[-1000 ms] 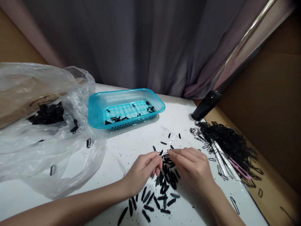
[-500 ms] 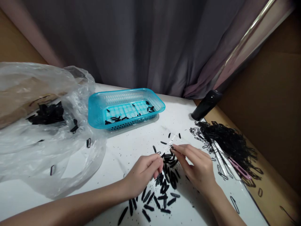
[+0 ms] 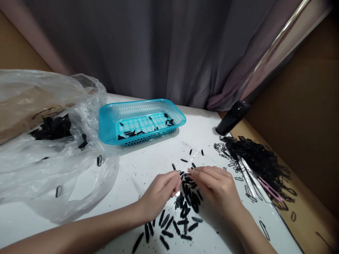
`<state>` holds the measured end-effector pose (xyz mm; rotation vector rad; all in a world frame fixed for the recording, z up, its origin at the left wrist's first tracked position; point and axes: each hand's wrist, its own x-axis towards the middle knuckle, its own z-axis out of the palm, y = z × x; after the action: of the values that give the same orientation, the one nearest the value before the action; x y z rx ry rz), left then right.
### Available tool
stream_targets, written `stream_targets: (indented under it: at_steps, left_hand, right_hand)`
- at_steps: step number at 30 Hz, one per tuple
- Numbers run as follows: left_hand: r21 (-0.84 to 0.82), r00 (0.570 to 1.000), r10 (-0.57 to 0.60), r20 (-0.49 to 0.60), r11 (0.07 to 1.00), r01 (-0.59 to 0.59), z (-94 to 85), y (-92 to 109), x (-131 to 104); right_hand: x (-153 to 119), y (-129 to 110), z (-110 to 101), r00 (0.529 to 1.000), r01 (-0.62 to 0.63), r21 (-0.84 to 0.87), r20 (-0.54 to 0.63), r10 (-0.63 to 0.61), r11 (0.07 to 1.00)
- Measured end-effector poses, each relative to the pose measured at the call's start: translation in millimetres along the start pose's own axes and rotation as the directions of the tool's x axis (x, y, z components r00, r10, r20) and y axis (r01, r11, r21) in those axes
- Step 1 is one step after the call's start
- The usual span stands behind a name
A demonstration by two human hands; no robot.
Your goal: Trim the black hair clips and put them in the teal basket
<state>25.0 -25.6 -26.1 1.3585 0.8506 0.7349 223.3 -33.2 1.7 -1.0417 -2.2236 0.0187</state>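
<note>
My left hand [image 3: 165,190] is closed in a fist-like pinch above the left edge of a pile of small black strips [image 3: 194,203]. What its fingertips hold is too small to make out. Facing it from the right, my right hand [image 3: 219,187] has thumb and fingers pressed together over the top of the pile. Something tiny and dark shows at those fingertips, but its kind is unclear. Only a narrow gap separates the two hands. A few loose black strips [image 3: 184,160] lie just beyond them on the white table [image 3: 148,169].
A blue plastic basket [image 3: 143,140] with several black strips stands behind. Left, a clear plastic bag [image 3: 90,190] holds black pieces. At right are a heap of thin black loops [image 3: 256,157], pink-handled scissors [image 3: 271,189] and a black cylinder [image 3: 231,118].
My right hand has shifted slightly left and down, closer to my left hand. A black strip now shows where its fingertips were. My left hand has moved slightly left.
</note>
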Motion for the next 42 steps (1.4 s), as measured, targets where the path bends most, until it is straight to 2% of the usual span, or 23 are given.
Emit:
stream_targets:
  at_steps: [4,9,12,18,23,32,42]
  left_hand:
    - [-0.004,1.0,0.004,0.005,1.0,-0.004,0.7,-1,0]
    - [0.169,0.999,0.003,-0.05,0.986,0.006,1.3,-2,-1]
    - [0.214,0.998,-0.002,-0.057,0.977,0.014,1.5,0,-1]
    - [0.165,0.998,-0.045,-0.04,0.985,0.051,0.9,2,0]
    - [0.112,0.998,-0.055,-0.018,0.992,0.056,-0.8,2,1]
    - [0.015,0.999,-0.054,-0.004,0.998,0.054,-1.6,1,3]
    - [-0.023,0.998,-0.06,0.005,0.998,0.06,-4.1,1,5]
  right_hand:
    - [-1,1,-1,0.999,0.031,-0.05,0.01,-0.03,0.998]
    - [-1,2,-4,0.998,0.039,-0.103,0.061,-0.033,0.994]
    - [-1,1,-6,0.995,0.054,-0.132,0.084,-0.043,0.99]
    - [1,0,-8,0.991,0.126,-0.153,0.072,-0.116,0.98]
    - [0,-3,-5,0.992,0.119,-0.134,0.046,-0.113,0.984]
    - [-4,-14,8,0.997,0.024,-0.085,-0.066,-0.03,0.996]
    - [-7,-14,17,0.992,-0.066,0.117,-0.095,0.077,0.991]
